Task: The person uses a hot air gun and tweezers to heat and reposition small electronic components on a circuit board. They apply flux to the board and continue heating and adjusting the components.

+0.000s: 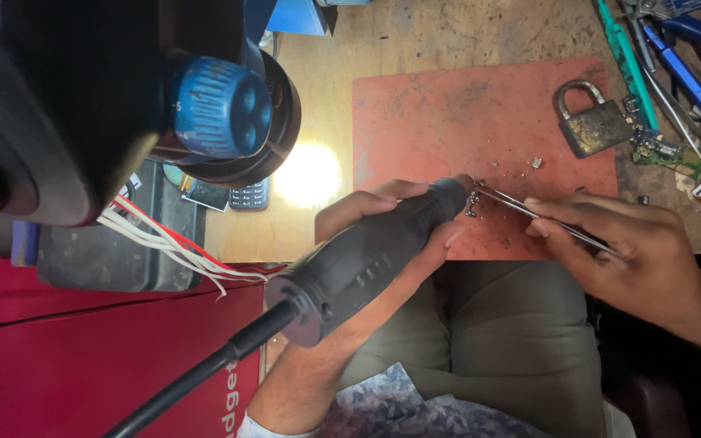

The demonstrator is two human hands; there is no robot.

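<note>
Left grip: my left hand is wrapped around a dark grey hot-air handpiece, fingers pressed closed about its barrel, nozzle end pointing right; its black cord trails off toward the lower left.

Right grip: my right hand pinches a pair of metal tweezers, thumb and fingers pressed together on the shanks. The tweezer tips clamp a small metal component, held just at the nozzle, above the near edge of the red mat.

On the mat: a tarnished brass padlock at the far right corner, and a tiny loose part near it.

On the wooden worktop, right: green circuit board pieces and blue-handled tools.

Left: a microscope head with a blue knob, a bright light spot under it, white and red wires, and a small keypad phone.
</note>
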